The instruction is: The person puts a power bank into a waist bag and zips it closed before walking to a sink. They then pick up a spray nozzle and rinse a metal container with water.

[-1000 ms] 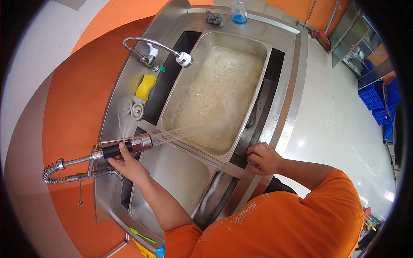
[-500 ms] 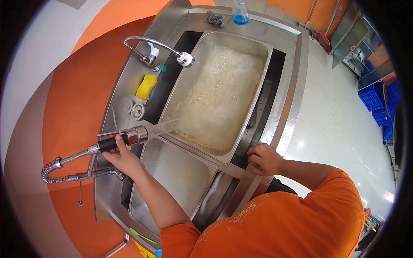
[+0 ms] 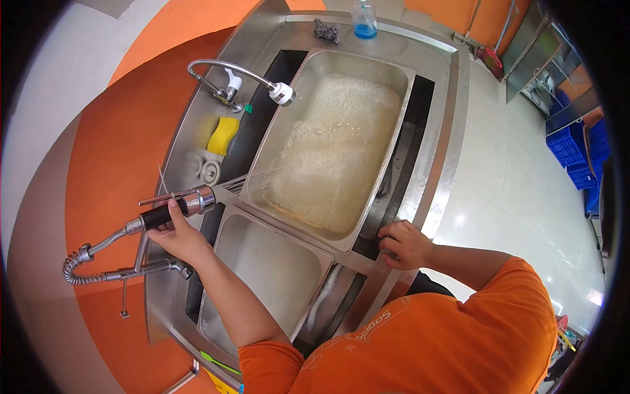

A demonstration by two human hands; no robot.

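Observation:
My left hand is closed around the black grip of a pull-down spray faucet, with its thumb along the top. From its chrome head, thin jets of water shoot to the right into the large steel pan. Cloudy, bubbly water lies in that pan. My right hand rests on the sink counter's front edge, its fingers curled over the metal. Below the large pan sits a second steel pan, nearest to my left forearm.
A flexible tap arches over the large pan's left rim. A yellow sponge and a drain strainer lie on the back ledge. A steel scrubber and a bottle of blue liquid stand farther off. Blue crates are at right.
My left hand and the spray head have shifted slightly left, away from the large pan. The water jets still run into it. My right hand has stayed in place.

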